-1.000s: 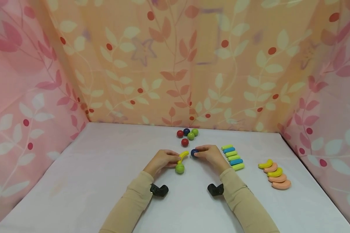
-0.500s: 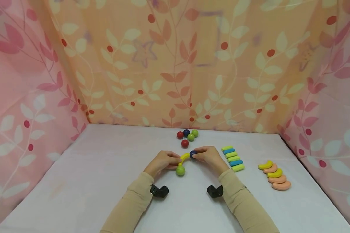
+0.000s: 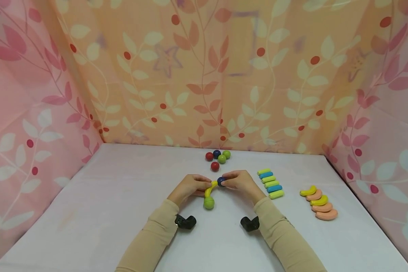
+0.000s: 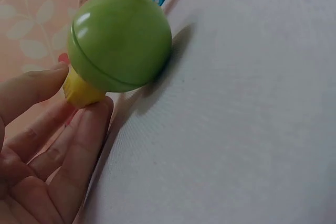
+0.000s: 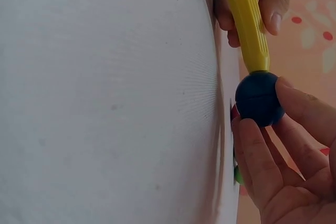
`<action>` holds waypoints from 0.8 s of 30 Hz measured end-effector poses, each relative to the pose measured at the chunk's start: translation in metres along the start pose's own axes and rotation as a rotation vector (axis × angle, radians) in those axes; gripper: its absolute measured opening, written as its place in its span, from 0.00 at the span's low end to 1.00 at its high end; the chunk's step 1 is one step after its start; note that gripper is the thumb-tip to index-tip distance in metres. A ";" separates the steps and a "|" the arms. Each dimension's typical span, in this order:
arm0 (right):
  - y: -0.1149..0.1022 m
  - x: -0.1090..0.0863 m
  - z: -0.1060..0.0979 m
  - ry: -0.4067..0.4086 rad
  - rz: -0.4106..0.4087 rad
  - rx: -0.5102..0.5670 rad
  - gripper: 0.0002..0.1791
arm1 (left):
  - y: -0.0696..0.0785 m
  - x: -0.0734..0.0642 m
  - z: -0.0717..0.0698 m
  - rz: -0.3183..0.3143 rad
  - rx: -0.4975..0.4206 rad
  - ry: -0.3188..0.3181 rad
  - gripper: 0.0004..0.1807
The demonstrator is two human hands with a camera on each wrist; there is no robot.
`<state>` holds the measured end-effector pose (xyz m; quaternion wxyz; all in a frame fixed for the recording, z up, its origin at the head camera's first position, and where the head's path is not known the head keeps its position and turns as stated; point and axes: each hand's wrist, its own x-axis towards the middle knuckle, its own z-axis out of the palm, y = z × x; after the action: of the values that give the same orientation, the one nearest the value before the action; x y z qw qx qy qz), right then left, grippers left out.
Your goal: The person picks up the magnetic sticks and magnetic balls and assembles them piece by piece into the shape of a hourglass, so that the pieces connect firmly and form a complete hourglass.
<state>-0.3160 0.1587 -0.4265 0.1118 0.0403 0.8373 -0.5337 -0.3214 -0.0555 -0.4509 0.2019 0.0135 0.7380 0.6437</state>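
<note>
Between the two hands is a curved yellow rod (image 5: 251, 30) with a green ball (image 4: 123, 40) on its near end. My left hand (image 3: 190, 186) pinches the rod between thumb and fingers, close beside the green ball in the left wrist view. At the rod's far end sits a dark blue ball (image 5: 260, 99), which my right hand (image 3: 240, 183) grips with thumb and fingertips. In the right wrist view the blue ball meets the tip of the rod.
Behind the hands lie several red, blue and green balls (image 3: 222, 158). A row of short green and blue rods (image 3: 272, 183) lies to the right. Farther right are yellow and peach curved pieces (image 3: 321, 207). Patterned cloth walls (image 3: 163, 87) border the white table (image 3: 88, 211).
The right hand has brought the blue ball leftward onto the end of the yellow rod. The rod has tilted, and its green ball has come slightly nearer the person.
</note>
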 end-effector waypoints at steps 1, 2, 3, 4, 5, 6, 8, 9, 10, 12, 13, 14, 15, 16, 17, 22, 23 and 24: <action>0.001 0.000 0.000 -0.004 -0.002 -0.001 0.18 | 0.000 0.000 0.000 -0.001 0.005 -0.004 0.16; 0.001 0.000 0.000 -0.013 -0.007 0.004 0.19 | 0.000 0.000 0.000 0.000 0.010 -0.008 0.16; 0.002 0.000 0.000 -0.017 -0.007 0.006 0.19 | 0.000 0.000 0.001 0.002 0.013 -0.012 0.16; 0.002 0.000 -0.001 -0.022 -0.009 0.005 0.19 | 0.000 0.000 0.001 0.000 0.014 -0.013 0.15; 0.003 0.000 -0.002 -0.025 -0.009 -0.002 0.19 | 0.001 0.000 0.001 -0.001 0.016 -0.013 0.15; 0.003 -0.001 -0.003 -0.027 -0.010 -0.011 0.19 | 0.001 0.000 0.001 0.000 0.022 -0.012 0.15; 0.004 -0.003 -0.008 -0.030 -0.009 -0.037 0.20 | 0.002 0.000 0.001 -0.003 0.027 -0.009 0.15; 0.004 -0.004 -0.011 -0.025 -0.007 -0.058 0.20 | 0.002 0.000 0.001 -0.006 0.028 -0.007 0.15; 0.005 -0.006 -0.015 -0.022 -0.006 -0.070 0.21 | 0.002 0.000 0.001 -0.011 0.030 -0.005 0.15; 0.006 -0.010 -0.024 -0.010 -0.006 -0.086 0.21 | 0.002 0.001 0.001 -0.022 0.028 -0.001 0.14; 0.007 -0.011 -0.030 -0.007 -0.008 -0.087 0.21 | 0.002 0.002 0.000 -0.024 0.024 0.000 0.14; 0.008 -0.013 -0.037 0.000 -0.017 -0.077 0.22 | 0.002 0.002 0.000 -0.024 0.024 0.001 0.14; 0.009 -0.015 -0.044 0.011 -0.026 -0.074 0.23 | 0.001 0.003 -0.001 -0.020 0.025 0.003 0.14; 0.010 -0.017 -0.052 0.022 -0.034 -0.069 0.23 | 0.001 0.004 -0.001 -0.016 0.027 0.004 0.15; 0.012 -0.019 -0.061 0.029 -0.046 -0.071 0.25 | 0.001 0.004 -0.001 -0.012 0.026 0.004 0.15; 0.022 -0.038 -0.104 0.071 -0.060 -0.150 0.35 | -0.001 0.004 -0.001 -0.016 0.017 -0.004 0.15; 0.025 -0.042 -0.112 0.080 -0.058 -0.173 0.37 | -0.001 0.003 -0.001 -0.021 0.011 -0.007 0.15; 0.028 -0.047 -0.120 0.090 -0.056 -0.191 0.39 | -0.001 0.003 -0.001 -0.024 0.008 -0.010 0.15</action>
<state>-0.2825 0.2814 -0.3919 0.0624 0.0301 0.8892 -0.4522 -0.3240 -0.0556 -0.4527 0.2130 0.0087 0.7398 0.6382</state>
